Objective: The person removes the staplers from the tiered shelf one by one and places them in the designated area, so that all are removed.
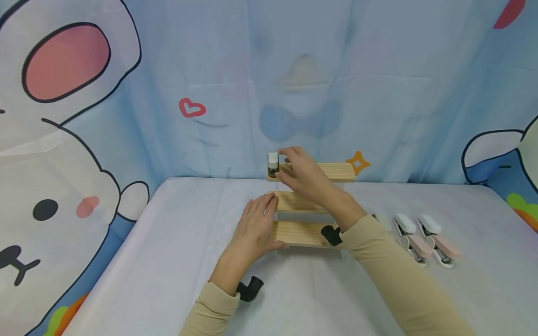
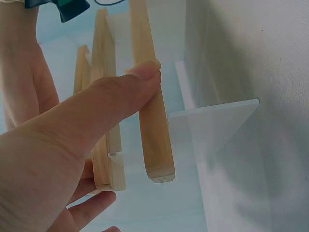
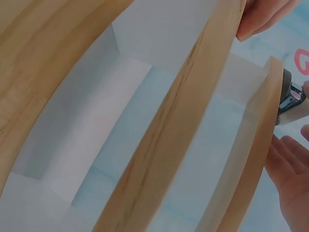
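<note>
A three-tier wooden shelf (image 1: 300,233) with clear side panels stands on the white table. A small stapler (image 1: 273,164) with a white top and dark base sits at the left end of its top board (image 1: 336,171). My right hand (image 1: 307,175) reaches over the shelf, index finger and thumb at the stapler's right side; the right wrist view shows loosely spread fingers (image 3: 285,164) beside the stapler (image 3: 292,96). My left hand (image 1: 254,228) holds the shelf's left end. In the left wrist view, its thumb (image 2: 120,96) presses the lowest board (image 2: 157,140), with fingers at the middle board (image 2: 104,145).
Several small staplers (image 1: 437,240), white and pink, lie on the table (image 1: 189,233) right of the shelf, some partly behind the right sleeve (image 1: 399,275). A blue cartoon-print curtain (image 1: 231,60) hangs behind the table. Black camera mounts (image 1: 251,289) stick out at both wrists.
</note>
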A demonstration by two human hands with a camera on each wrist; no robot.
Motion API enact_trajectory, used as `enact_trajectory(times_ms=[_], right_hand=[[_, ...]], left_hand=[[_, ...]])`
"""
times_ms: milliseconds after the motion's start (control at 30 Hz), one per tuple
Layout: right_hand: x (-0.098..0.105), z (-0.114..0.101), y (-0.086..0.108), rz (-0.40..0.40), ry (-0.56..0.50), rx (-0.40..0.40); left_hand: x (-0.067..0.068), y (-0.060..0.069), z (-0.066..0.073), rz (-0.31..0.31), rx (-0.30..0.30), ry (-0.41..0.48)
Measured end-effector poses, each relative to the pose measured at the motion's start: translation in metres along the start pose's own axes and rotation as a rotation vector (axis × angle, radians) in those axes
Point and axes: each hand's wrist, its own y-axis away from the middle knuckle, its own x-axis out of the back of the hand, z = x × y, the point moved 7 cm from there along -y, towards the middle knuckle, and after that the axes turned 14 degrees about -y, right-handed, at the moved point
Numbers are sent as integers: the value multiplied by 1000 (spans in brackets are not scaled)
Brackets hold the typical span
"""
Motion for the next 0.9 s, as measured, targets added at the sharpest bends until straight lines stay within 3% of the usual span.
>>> enact_trajectory(times_ms=[233, 433, 900], right_hand=[[-8, -5, -9, -38, 36, 69], [-14, -7, -10, -83, 58, 82], [-11, -6, -9, -15, -9, 88]], left_hand=[[2, 0, 0, 30, -9, -20], [0, 0, 0, 8, -2, -16], [-2, -1, 1, -10, 3, -15]])
